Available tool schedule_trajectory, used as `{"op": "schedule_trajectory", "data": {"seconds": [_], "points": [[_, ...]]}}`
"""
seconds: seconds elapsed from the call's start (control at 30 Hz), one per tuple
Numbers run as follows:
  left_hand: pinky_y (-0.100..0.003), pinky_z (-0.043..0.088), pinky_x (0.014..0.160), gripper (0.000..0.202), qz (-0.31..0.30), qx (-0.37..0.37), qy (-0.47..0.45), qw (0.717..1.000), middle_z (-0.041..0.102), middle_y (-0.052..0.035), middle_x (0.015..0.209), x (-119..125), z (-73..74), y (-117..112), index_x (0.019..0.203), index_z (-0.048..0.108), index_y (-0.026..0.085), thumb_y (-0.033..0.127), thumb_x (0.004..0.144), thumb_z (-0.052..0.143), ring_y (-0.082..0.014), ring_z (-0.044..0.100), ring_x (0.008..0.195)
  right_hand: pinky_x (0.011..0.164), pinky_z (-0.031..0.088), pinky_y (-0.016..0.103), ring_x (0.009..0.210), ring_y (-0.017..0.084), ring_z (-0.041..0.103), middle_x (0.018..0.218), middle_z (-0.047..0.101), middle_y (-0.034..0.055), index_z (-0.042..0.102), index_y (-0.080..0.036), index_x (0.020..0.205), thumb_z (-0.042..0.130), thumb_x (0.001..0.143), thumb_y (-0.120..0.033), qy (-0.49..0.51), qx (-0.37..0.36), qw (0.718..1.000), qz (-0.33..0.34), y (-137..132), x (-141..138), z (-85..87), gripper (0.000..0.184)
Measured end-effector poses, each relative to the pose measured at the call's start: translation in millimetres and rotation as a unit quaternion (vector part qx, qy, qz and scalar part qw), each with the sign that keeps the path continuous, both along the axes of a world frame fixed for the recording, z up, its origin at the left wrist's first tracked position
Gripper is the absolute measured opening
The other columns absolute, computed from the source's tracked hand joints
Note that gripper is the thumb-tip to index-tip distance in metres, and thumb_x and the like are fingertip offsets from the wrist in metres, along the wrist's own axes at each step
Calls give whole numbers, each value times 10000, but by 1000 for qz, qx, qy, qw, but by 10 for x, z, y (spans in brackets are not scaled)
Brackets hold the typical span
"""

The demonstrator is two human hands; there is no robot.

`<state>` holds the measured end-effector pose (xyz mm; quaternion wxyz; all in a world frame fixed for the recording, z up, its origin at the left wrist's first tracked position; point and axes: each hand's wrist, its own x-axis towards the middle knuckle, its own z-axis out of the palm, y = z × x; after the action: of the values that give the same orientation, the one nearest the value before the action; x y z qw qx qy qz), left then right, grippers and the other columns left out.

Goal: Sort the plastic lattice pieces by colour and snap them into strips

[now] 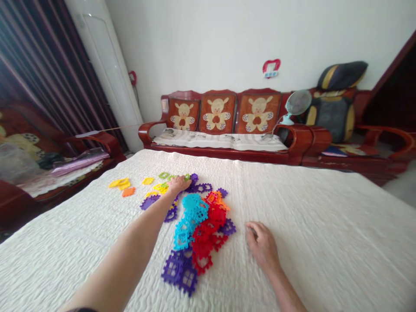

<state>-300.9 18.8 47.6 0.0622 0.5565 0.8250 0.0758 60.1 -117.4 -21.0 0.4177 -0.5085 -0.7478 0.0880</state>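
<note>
My left hand reaches out over the far part of a spread of plastic interlocking tiles. Its fingers curl down beside a green tile and a purple tile; whatever they grip is hidden under the hand. My right hand rests on the white quilted cover, loosely bent, with a gap between thumb and forefinger and nothing in it. Between the hands lies a heap of blue tiles, red tiles and purple tiles. Yellow tiles and an orange tile lie left.
Beyond the covered surface stands a wooden sofa with bear-patterned cushions. A small fan is by its right arm. At left are a wooden armchair and a dark curtain.
</note>
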Motion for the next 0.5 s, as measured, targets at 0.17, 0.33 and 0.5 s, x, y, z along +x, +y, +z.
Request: {"op": "schedule_trajectory", "data": {"seconds": [0.17, 0.33, 0.5], "points": [[-605, 370, 953, 572, -25, 8, -1, 1000, 582, -158, 1296, 413, 13, -34, 1229, 606, 242, 590, 826, 398, -414, 472, 1226, 792, 475, 328, 846, 208, 639, 870, 691, 82, 650, -169, 873, 433, 792, -181, 4, 7, 1000, -5, -1, -15, -11, 233], [-566, 382, 954, 545, -31, -6, -21, 999, 573, -147, 1312, 745, 53, -19, 1260, 589, 260, 546, 840, 393, -400, 478, 1229, 799, 470, 324, 854, 205, 635, 876, 691, 78, 649, -172, 878, 431, 791, -154, 6, 9, 1000, -7, -8, -30, -21, 236], [-556, 393, 940, 600, -38, -4, -22, 999, 561, -167, 1315, 1032, 38, -11, 1291, 561, 255, 596, 824, 399, -415, 463, 1239, 818, 473, 334, 861, 208, 634, 883, 691, 84, 655, -163, 884, 426, 800, -146, 10, 4, 1000, -9, -22, -38, -10, 245]]}}
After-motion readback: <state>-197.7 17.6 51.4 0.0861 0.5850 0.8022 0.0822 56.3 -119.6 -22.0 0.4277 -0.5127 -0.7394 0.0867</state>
